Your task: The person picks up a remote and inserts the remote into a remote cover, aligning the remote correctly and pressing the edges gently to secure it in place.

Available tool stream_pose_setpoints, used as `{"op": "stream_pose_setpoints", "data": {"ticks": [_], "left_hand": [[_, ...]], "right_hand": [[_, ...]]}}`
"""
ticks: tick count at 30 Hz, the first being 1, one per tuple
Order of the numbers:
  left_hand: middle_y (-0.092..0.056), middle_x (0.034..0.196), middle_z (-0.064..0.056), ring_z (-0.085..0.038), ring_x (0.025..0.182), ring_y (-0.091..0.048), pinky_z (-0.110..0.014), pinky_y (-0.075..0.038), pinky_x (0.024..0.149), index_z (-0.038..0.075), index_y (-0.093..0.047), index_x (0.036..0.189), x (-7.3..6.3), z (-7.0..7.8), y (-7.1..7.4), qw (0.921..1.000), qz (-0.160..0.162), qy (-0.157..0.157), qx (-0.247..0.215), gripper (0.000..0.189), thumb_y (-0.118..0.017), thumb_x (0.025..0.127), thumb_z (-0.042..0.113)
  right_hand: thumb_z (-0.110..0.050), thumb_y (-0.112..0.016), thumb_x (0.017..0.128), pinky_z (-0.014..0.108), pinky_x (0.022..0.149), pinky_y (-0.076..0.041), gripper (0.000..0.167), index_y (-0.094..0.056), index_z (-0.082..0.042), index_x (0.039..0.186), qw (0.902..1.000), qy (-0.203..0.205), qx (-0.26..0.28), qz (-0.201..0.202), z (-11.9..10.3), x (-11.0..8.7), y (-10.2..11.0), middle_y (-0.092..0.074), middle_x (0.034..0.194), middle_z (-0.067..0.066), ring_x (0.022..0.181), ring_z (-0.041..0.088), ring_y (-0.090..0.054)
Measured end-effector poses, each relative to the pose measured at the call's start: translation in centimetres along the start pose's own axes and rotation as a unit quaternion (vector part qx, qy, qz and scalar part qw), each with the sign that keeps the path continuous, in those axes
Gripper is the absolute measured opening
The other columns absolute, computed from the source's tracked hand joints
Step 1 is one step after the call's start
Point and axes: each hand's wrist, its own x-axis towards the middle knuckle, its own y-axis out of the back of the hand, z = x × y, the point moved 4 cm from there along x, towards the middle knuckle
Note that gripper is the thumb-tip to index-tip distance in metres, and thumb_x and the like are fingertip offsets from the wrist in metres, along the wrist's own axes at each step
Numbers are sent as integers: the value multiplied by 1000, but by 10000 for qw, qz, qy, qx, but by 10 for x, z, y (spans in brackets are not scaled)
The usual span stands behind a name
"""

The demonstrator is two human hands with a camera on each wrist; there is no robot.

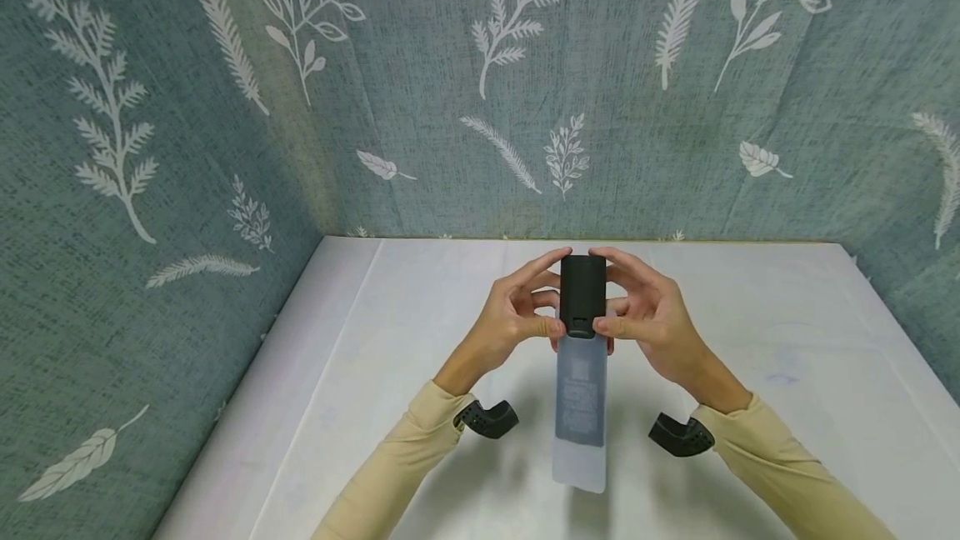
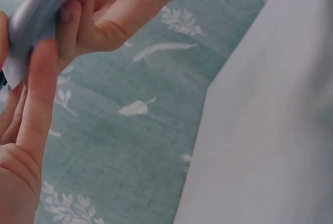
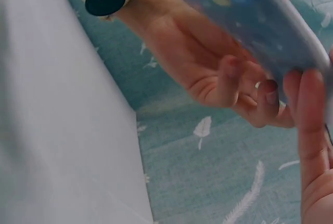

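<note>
A black rectangular case (image 1: 582, 290) with a small notch near its lower edge is held up between both hands. A long translucent bluish plastic sleeve (image 1: 581, 407) with blurry pale print hangs below it, its bottom end paler. My left hand (image 1: 517, 307) grips the left edge, thumb near the case's lower corner and index finger at its top. On the opposite edge my right hand (image 1: 647, 307) holds it the same way. The sleeve looks blurred in the left wrist view (image 2: 39, 13) and shows coloured specks in the right wrist view (image 3: 250, 18). What the case contains is hidden.
A white-covered table (image 1: 420, 298) lies under the hands, with their shadows on it. Green cloth with white leaf patterns (image 1: 420, 107) stands behind and at both sides. Black bands sit at the left wrist (image 1: 487, 419) and right wrist (image 1: 681, 435).
</note>
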Motion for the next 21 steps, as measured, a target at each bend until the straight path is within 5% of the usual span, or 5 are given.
{"op": "stream_pose_setpoints", "data": {"ticks": [5,11,18,21], "left_hand": [[-56,113,-15,-21,91,-63,-37,-57,73,14,-38,146,-4,-1,1,9996,204,88,182,82,-71,76,-12],[-60,104,-12,-23,88,-64,-39,-57,70,8,-46,139,-9,-2,4,9973,586,-20,441,71,-74,76,-8],[-61,102,-10,-24,90,-64,-45,-57,69,-11,-56,106,-13,-9,6,9957,837,256,313,33,-73,77,-8],[-61,101,-10,-25,91,-64,-46,-57,70,-13,-59,92,-14,-11,7,9935,1025,380,309,22,-73,77,-7]], "right_hand": [[14,-59,84,30,46,-45,63,-38,-4,141,9992,-179,-304,180,2,1,-1,-55,116,13,76,25,-68],[12,-58,86,30,48,-46,60,-37,-2,141,9959,-295,-623,593,2,0,2,-58,116,10,78,23,-69],[12,-61,85,31,50,-50,61,-38,-2,140,9915,-257,-1088,667,2,0,2,-60,109,9,72,22,-68],[13,-64,83,30,62,-54,61,-41,-2,138,9857,-94,-1528,709,3,1,2,-63,103,8,78,20,-67]]}}
